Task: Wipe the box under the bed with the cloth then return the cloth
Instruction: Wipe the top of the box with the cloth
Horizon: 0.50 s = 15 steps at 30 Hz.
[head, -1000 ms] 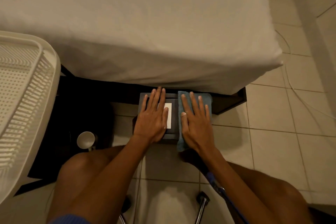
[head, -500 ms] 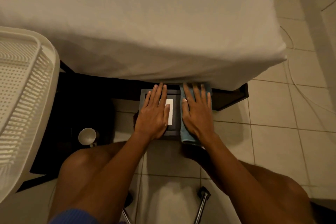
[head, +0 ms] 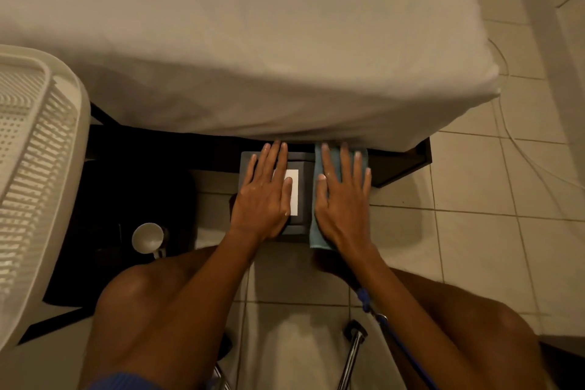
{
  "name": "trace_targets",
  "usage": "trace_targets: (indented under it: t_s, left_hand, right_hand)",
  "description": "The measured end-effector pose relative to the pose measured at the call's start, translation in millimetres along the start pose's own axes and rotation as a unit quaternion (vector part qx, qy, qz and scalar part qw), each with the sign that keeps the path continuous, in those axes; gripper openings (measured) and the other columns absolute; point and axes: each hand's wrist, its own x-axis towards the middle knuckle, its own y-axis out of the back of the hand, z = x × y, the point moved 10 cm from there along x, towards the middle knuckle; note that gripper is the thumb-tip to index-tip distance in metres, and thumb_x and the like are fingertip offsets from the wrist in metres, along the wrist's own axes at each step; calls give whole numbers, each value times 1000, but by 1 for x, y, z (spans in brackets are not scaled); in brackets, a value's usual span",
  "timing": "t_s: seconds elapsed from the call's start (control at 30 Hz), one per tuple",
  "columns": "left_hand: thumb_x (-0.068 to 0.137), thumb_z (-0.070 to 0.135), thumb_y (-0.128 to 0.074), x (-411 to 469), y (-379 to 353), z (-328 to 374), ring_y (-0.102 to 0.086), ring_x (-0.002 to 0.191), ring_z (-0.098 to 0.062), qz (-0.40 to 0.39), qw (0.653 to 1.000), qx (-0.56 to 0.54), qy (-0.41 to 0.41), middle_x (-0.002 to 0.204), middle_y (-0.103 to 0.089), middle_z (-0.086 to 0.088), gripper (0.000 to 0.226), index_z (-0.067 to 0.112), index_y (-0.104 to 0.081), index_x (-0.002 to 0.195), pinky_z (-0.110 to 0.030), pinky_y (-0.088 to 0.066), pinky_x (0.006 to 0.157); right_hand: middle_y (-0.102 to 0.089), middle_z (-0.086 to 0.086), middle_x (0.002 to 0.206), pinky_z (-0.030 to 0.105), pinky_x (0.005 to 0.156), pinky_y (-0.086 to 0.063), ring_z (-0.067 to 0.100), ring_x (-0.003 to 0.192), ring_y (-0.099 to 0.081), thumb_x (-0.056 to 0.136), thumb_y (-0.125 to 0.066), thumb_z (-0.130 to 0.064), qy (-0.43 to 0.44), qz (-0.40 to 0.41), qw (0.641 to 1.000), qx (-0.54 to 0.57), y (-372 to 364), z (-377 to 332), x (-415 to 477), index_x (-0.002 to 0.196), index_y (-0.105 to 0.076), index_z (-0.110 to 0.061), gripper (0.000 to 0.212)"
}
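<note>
A dark grey box (head: pixel 303 187) with a white label sits on the tiled floor, half under the edge of the white-sheeted bed (head: pixel 253 41). My left hand (head: pixel 264 196) lies flat on the box's left half, fingers spread. My right hand (head: pixel 343 199) presses flat on a blue cloth (head: pixel 315 231) that covers the box's right side. The cloth's far end reaches the bed's edge. My fingertips almost touch the hanging sheet.
A white perforated basket (head: pixel 34 184) stands at the left. A white cup (head: pixel 148 237) rests on a dark mat beside my left knee. The dark bed frame's corner (head: pixel 408 165) juts out right of the cloth. Thin cables run over the tiles at right. Chrome chair legs (head: pixel 353 355) are below.
My right hand slid the cloth away from me toward the bed, then back a little. The left hand has stayed flat on the box.
</note>
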Motion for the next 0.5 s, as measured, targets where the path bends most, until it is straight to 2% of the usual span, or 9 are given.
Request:
trace_targets:
  t_s: [0.13, 0.27, 0.4, 0.5]
  left_hand:
    - [105, 38, -16, 1, -1, 1, 8, 154, -15, -6, 1000, -3, -2, 168, -1, -6, 62, 13, 0, 159, -37, 1, 127]
    - [105, 38, -18, 2, 0, 1, 5, 155, -18, -3, 1000, 22, -4, 168, -4, -8, 63, 11, -2, 159, -39, -2, 127]
    - [105, 38, -20, 1, 1, 2, 5, 155, -17, -4, 1000, 17, 1, 168, -4, -7, 63, 12, -2, 159, -37, 1, 127]
    - [104, 39, -17, 4, 0, 2, 6, 155, -17, -5, 1000, 13, -2, 168, -4, -8, 64, 13, -1, 159, -36, 3, 126]
  right_hand:
    - [11, 3, 169, 48, 125, 9, 26, 156, 13, 101, -18, -42, -8, -11, 1000, -15, -14, -13, -32, 161, 2, -32, 64]
    - [5, 3, 170, 50, 126, 1, 24, 156, 8, 103, -24, -43, 34, -20, 999, -24, -3, -6, 7, 161, 1, -34, 63]
    - [7, 6, 170, 49, 126, -1, 24, 156, 10, 104, -20, -44, -27, 5, 1000, -5, 1, 10, -11, 161, 3, -30, 63]
    - [9, 6, 169, 47, 126, 3, 25, 156, 11, 104, -19, -43, -34, 1, 999, -17, -5, 3, -40, 161, 4, -27, 63]
